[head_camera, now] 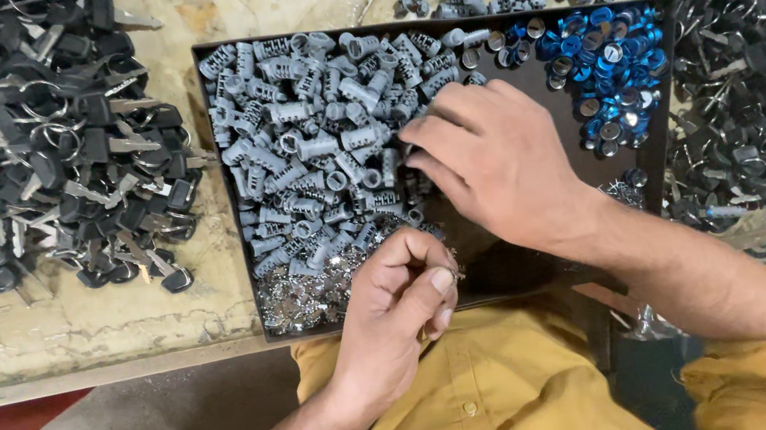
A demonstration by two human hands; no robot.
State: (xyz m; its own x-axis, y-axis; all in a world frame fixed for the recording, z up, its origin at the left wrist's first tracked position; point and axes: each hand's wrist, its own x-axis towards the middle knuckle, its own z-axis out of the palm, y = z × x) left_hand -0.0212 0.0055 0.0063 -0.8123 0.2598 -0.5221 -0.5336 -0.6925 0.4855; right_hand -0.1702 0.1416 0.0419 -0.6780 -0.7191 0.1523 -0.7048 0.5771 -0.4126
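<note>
While the right hand [497, 163] reaches into a black tray [665, 72], its fingers curl down onto a heap of grey cylinders [312, 145], apparently picking at one; whether a piece is actually gripped cannot be told. The left hand [397, 309] hovers at the tray's near edge, thumb and forefinger pinched narrow on a small metal part that glints between them, just above a mound of silvery bits [304, 293]. At the tray's far right lies a cluster of blue caps [614, 69]. Two large piles of black-headed keys [39, 145] flank the tray on the worn bench [65, 323], and a few more grey cylinders lie scattered beyond it. Judging by the stock, the work looks far from finished: the cylinder heap stands high, the caps and bits remain plentiful, and no batch of finished pieces can be made out anywhere in view.
</note>
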